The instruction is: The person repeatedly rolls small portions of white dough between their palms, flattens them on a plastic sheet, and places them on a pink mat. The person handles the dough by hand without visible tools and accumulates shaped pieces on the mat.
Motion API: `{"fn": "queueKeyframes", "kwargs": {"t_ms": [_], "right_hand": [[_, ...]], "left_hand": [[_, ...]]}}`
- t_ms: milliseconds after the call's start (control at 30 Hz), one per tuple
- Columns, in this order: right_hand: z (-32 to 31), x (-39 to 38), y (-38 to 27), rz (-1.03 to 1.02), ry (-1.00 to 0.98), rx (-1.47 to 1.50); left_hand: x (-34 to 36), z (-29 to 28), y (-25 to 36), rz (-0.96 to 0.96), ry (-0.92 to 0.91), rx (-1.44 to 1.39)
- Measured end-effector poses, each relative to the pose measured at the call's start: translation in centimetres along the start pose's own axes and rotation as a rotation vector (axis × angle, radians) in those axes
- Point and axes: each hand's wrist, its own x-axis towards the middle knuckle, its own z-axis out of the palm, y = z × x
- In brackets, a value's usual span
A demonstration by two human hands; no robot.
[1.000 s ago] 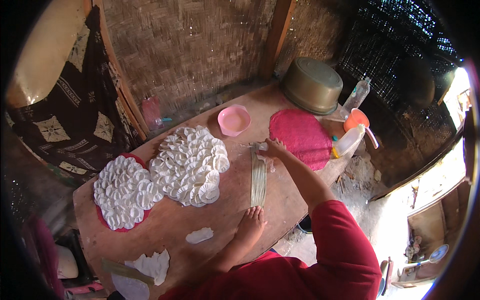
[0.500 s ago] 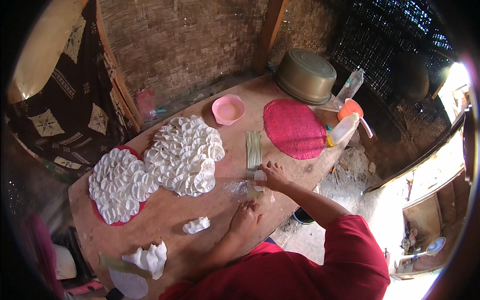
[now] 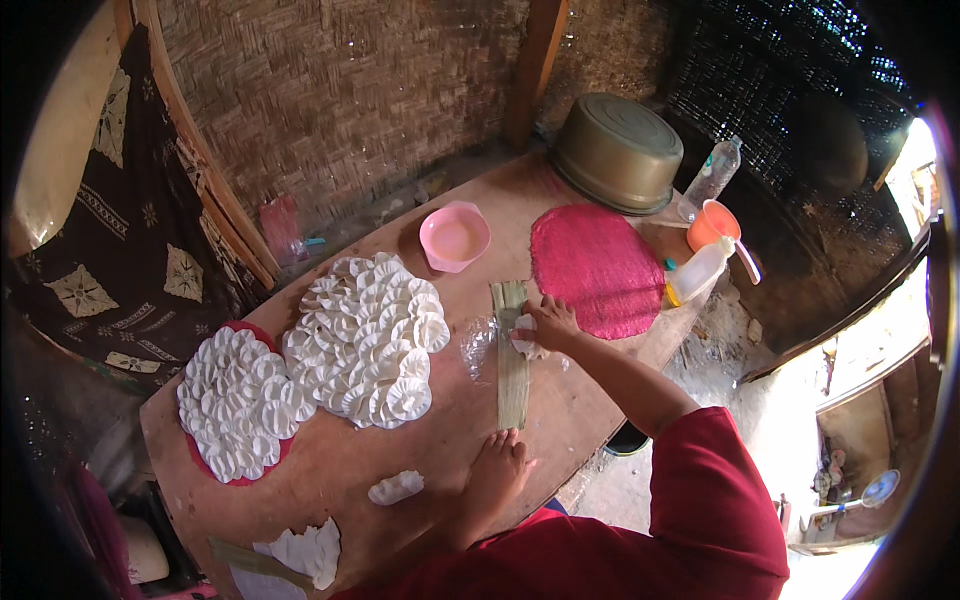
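Observation:
A flat greenish leaf strip (image 3: 513,385) lies lengthwise on the wooden table in front of me. My right hand (image 3: 550,326) is over its far half, fingers closed on a small white piece (image 3: 527,338) pressed against the strip. Whether that piece is dough, cloth or plastic I cannot make out. My left hand (image 3: 500,466) rests on the table, its outstretched fingertips at the strip's near end. Beside the strip, to the left, is a shiny wet-looking patch (image 3: 480,350). A white lump (image 3: 396,487) lies left of my left hand.
Many ruffled white discs form two piles, a larger pile (image 3: 368,340) and a smaller pile (image 3: 235,400) on a red round mat. A pink bowl (image 3: 455,238), pink round mat (image 3: 597,270), upturned metal basin (image 3: 616,155), bottles and orange dipper (image 3: 712,225) stand farther back. White scraps (image 3: 305,553) lie near left.
My right hand has moved farther along the strip with the white piece, uncovering its near part. My left hand stays near the near end, fingers straighter. The view has shifted slightly.

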Motion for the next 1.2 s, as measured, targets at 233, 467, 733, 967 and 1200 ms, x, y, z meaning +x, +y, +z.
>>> {"fn": "queueKeyframes", "kwargs": {"t_ms": [233, 467, 733, 967, 1200], "right_hand": [[-1.7, 6.9, 1.4, 0.043, 0.031, -0.043], [-3.2, 1.1, -3.0, -0.25, 0.437, -0.232], [2.2, -22.2, -2.9, -0.161, 0.12, 0.809], [-1.4, -29.7, -1.5, 0.027, 0.512, 0.269], [0.9, -30.1, -7.8, -0.169, 0.333, 0.903]], "left_hand": [[0.2, 0.1, 0.2, 0.006, 0.024, 0.013], [1.2, -2.9, -0.8, -0.321, -0.204, -0.434], [1.1, -2.2, -5.8, -0.32, 0.296, -0.868], [-0.2, -4.6, -4.4, -0.081, 0.295, -0.18], [-2.9, -3.6, 1.3, -0.541, -0.144, -2.179]]}}
